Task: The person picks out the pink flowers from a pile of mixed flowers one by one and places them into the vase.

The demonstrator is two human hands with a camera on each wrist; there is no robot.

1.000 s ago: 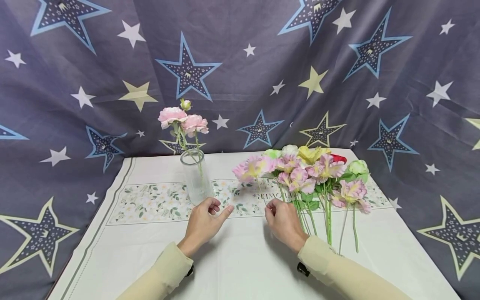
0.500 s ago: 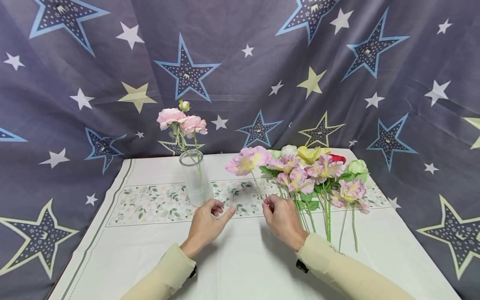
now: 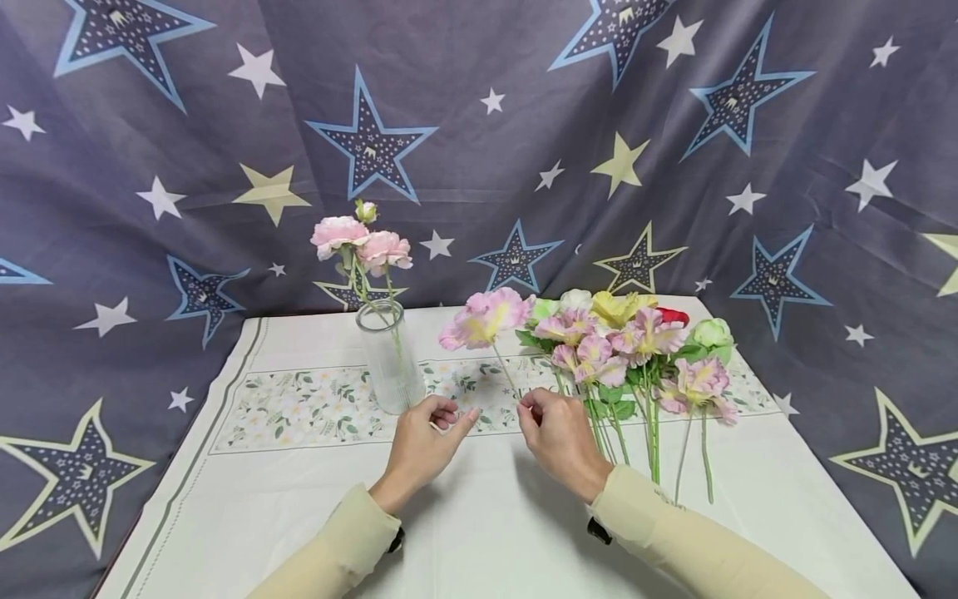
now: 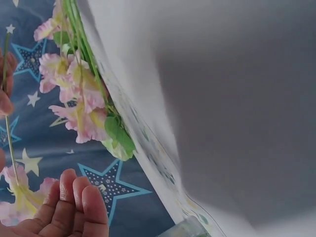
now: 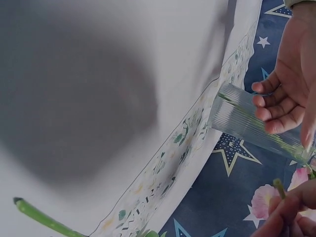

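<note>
My right hand (image 3: 565, 437) pinches the thin stem of a pink-and-yellow artificial flower (image 3: 486, 316), its bloom raised above the table and leaning left. In the right wrist view the cut stem end (image 5: 279, 187) pokes out past those fingers. Left of it, my left hand (image 3: 425, 441) holds nothing; its fingers (image 4: 66, 197) are loosely bent and the thumb points toward the right hand. Just behind the left hand stands a ribbed clear glass vase (image 3: 389, 362), upright. Two pink blooms (image 3: 340, 235) and a small bud (image 3: 366, 211) rise from it on green stems.
Right of my right hand lies a pile of artificial flowers (image 3: 647, 337), pink, yellow, white, green and red, stems toward me. A floral printed band (image 3: 299, 403) crosses the white tablecloth (image 3: 464, 516). Behind hangs a dark star-patterned curtain (image 3: 449, 75).
The right hand has shifted a little left, carrying the pinched flower away from the pile and toward the vase. My left hand has drifted slightly right. The vase stays put.
</note>
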